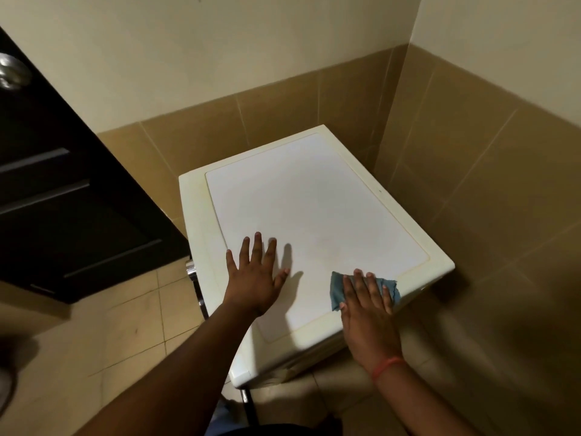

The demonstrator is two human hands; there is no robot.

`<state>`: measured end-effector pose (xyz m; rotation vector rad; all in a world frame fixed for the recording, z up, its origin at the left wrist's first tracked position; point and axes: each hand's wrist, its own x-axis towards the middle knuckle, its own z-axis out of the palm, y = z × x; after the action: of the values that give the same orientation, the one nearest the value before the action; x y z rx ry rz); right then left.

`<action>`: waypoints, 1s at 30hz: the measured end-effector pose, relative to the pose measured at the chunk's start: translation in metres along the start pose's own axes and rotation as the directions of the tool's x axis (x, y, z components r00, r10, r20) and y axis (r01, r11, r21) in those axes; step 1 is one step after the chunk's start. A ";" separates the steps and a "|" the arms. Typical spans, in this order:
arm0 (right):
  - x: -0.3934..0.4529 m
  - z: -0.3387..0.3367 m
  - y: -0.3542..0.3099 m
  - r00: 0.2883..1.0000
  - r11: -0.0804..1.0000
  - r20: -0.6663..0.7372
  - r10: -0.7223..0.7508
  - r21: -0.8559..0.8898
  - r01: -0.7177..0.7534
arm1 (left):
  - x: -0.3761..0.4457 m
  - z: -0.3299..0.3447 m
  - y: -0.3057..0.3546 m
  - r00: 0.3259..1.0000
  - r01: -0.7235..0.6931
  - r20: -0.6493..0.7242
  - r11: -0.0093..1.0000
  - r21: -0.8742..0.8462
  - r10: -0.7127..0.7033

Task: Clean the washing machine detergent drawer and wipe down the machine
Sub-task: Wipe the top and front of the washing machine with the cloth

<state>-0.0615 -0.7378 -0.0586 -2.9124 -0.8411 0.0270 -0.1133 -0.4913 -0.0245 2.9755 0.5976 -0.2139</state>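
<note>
The white washing machine [314,196] stands in a tiled corner, seen from above, its flat top filling the middle of the view. My left hand [256,275] rests flat on the top near the left edge, fingers spread and straight. My right hand [367,306] presses a blue cloth [338,289] flat against the top near its right front edge, fingers straight over the cloth. The detergent drawer is not visible from here.
A dark wooden door [63,184] with a metal knob [12,72] stands to the left. Tan tiled walls [471,184] close in behind and to the right of the machine. Beige floor tiles [125,335] lie at the lower left.
</note>
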 end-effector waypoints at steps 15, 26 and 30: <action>-0.031 0.002 -0.070 0.965 0.966 0.032 -0.259 -0.017 0.259 | -0.024 0.002 -0.033 0.999 -0.036 0.011 0.998 -0.054 0.037; -0.052 0.001 -0.164 0.986 0.995 0.137 -0.094 -0.031 0.099 | -0.029 -0.011 -0.122 0.992 -0.124 -0.011 0.990 -0.060 0.124; -0.061 0.014 -0.214 0.952 0.956 0.105 -0.286 -0.041 0.292 | -0.037 -0.010 -0.170 0.993 -0.121 0.001 0.990 -0.069 0.122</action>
<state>-0.2271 -0.5894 -0.0495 -2.8257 -1.2971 0.1243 -0.2123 -0.3483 -0.0205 2.9308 0.4124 -0.1874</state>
